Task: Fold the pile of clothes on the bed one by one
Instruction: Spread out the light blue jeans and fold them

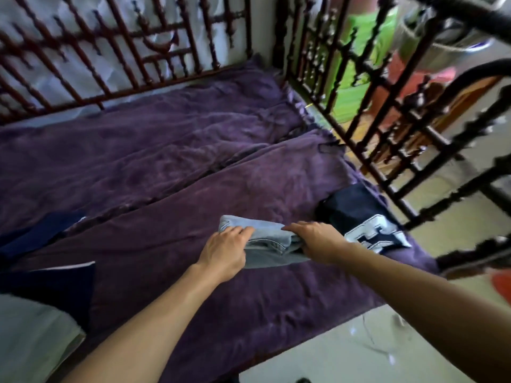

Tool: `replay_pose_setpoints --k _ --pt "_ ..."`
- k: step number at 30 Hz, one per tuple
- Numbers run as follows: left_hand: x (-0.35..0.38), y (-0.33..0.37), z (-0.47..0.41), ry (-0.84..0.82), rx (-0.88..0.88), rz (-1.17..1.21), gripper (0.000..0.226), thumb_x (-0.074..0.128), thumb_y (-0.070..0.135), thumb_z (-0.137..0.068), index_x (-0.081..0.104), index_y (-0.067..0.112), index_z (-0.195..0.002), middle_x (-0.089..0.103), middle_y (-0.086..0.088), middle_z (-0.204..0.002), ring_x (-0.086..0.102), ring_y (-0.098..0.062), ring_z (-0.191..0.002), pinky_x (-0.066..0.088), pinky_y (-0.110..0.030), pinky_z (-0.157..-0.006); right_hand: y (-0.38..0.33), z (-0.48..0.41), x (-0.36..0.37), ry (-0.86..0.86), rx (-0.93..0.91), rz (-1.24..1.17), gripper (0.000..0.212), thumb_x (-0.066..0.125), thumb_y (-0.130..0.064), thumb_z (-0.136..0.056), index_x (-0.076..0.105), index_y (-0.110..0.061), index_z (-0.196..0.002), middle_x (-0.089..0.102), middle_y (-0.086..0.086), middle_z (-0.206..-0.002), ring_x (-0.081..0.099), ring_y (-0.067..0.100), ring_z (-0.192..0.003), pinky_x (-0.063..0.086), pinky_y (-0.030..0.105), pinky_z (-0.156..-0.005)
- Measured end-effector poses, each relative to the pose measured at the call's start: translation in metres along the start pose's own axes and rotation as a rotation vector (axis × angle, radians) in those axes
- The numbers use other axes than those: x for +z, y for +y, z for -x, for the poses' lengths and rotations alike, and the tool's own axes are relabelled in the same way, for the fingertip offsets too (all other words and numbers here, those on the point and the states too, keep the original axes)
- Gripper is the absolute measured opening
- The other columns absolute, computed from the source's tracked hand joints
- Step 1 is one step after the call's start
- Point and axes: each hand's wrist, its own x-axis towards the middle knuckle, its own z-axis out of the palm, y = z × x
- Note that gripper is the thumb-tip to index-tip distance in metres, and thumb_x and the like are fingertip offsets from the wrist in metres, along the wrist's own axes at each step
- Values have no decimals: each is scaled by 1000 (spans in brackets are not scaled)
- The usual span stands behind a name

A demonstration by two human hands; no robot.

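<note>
Pale-blue folded denim bundle [264, 228] on purple bedspread [193, 161]: long axis crosswise; left hand [225, 251] and right hand [318, 240] each clasp one end, seemingly equally near.

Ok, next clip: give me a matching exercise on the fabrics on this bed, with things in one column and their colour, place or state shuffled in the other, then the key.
Things
1. jeans
2. lettered garment
3. plain garment
4. bed cover

Descriptions
A. purple, spread over the bed
B. dark blue, at the left edge of the view
C. light blue, folded small, held by the left hand and right hand
D. dark navy with white lettering, lying right of the hands

Pairs: 1-C, 2-D, 3-B, 4-A
</note>
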Motion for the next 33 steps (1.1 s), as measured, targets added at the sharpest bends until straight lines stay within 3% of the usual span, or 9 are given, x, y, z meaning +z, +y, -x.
replay_pose_setpoints --k 6,14,17,20,23,28,30,33 --pt "-29 67 -92 100 67 5 49 45 8 -84 44 19 -132 57 -3 -128 54 -30 -113 44 -40 -84 95 2 -71 95 31 99 55 54 -23 -84 45 -34 -137 59 -2 -127 59 27 -111 48 38 -85" --pt "-36 82 -253 280 49 35 46 48 7 -84 47 14 -129 59 -8 -122 51 -33 -114 43 -44 -86 198 -97 -153 165 53 232 65 53 -16 -83 38 -36 -142 49 -3 -141 55 28 -119 50 41 -86" --pt "-20 78 -309 306 0 14 52 47 7 -85 43 14 -136 57 -9 -126 46 -31 -121 40 -43 -92 237 -148 -160 194 13 245 68 57 -16 -82 37 -34 -144 48 -3 -141 53 26 -121 49 37 -80" --pt "16 80 -353 303 -35 38 52 45 7 -86 42 12 -138 53 -8 -129 39 -29 -130 41 -45 -93 281 -189 -136 246 -35 236 63 57 -19 -87 37 -29 -146 45 -3 -145 46 24 -129 46 38 -89" --pt "75 95 -369 183 -58 38 53 42 12 -91 33 13 -144 42 -9 -142 29 -30 -137 34 -42 -104 322 -203 -85 172 -5 296 62 48 -21 -93 26 -31 -150 32 -2 -154 30 23 -140 40 40 -99" --pt "174 126 -338 -270 -2 19 63 38 11 -95 11 16 -151 3 -18 -158 -2 -35 -146 20 -43 -115 361 -172 13 -168 155 435 69 37 -21 -96 0 -31 -153 1 4 -162 7 22 -148 33 39 -107" --pt "192 129 -329 -346 8 6 75 43 9 -90 3 17 -152 -10 -19 -158 -14 -35 -145 18 -45 -116 363 -154 34 -254 247 399 75 37 -20 -94 -9 -33 -152 -6 5 -162 6 21 -148 28 39 -112" --pt "192 125 -330 -397 34 -1 87 53 10 -84 0 20 -152 -16 -16 -158 -19 -34 -145 17 -45 -116 361 -133 45 -298 302 326 80 37 -15 -92 -16 -30 -151 -9 6 -161 12 22 -147 39 41 -105"
